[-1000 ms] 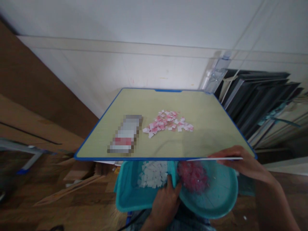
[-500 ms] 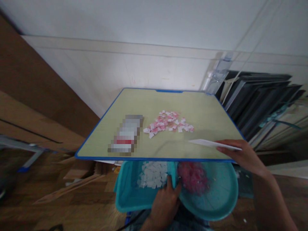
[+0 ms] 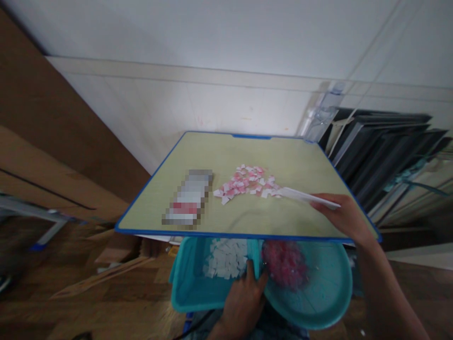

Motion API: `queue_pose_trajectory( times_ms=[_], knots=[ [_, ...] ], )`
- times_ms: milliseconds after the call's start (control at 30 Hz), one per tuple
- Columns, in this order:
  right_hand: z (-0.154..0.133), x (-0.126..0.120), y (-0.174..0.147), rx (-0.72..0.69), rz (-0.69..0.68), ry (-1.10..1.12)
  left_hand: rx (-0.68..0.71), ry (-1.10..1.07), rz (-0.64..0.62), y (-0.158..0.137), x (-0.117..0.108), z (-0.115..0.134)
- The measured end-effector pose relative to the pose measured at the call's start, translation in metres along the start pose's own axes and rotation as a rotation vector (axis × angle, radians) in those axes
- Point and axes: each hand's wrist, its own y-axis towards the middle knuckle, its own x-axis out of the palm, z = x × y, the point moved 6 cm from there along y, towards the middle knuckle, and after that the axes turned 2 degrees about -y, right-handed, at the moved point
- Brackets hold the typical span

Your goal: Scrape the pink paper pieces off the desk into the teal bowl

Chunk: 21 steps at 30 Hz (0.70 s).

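My right hand (image 3: 341, 215) pinches a thin, flat white card (image 3: 300, 195) above the right part of a pale-yellow board (image 3: 283, 153) edged in blue. The card's far end is beside the right side of a spread of small pink and white squares (image 3: 244, 182). Lower down, my left hand (image 3: 244, 300) grips the adjoining rims of a turquoise rectangular basin (image 3: 191, 297) and a round turquoise basin (image 3: 329, 293). White square pieces (image 3: 228, 259) lie in the rectangular basin. A fluffy pink-red mass (image 3: 285, 264) sits in the round one.
A pixelated oblong item (image 3: 189, 198) lies on the board's left side. A clear plastic bottle (image 3: 322, 113) stands behind the board's far right corner. Dark flat panels (image 3: 382, 141) lean at the right. Cardboard pieces (image 3: 116, 248) lie on the floor at left.
My right hand has moved left and slightly away from me, bringing the card's end up to the pink and white squares. My left hand stays on the basin rims.
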Motion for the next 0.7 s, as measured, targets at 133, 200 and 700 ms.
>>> queue_pose_trajectory(
  times_ms=[133,200,700],
  knots=[
    [0.003,0.004,-0.003,0.014,-0.091,0.030,0.001,0.003,-0.005,0.000,-0.001,0.000],
    [0.007,0.002,-0.003,0.037,-0.061,0.042,-0.001,0.001,-0.019,0.000,-0.002,0.001],
    [0.003,0.002,-0.018,0.040,-0.204,0.093,-0.007,0.008,-0.017,-0.001,-0.004,0.002]
  ],
)
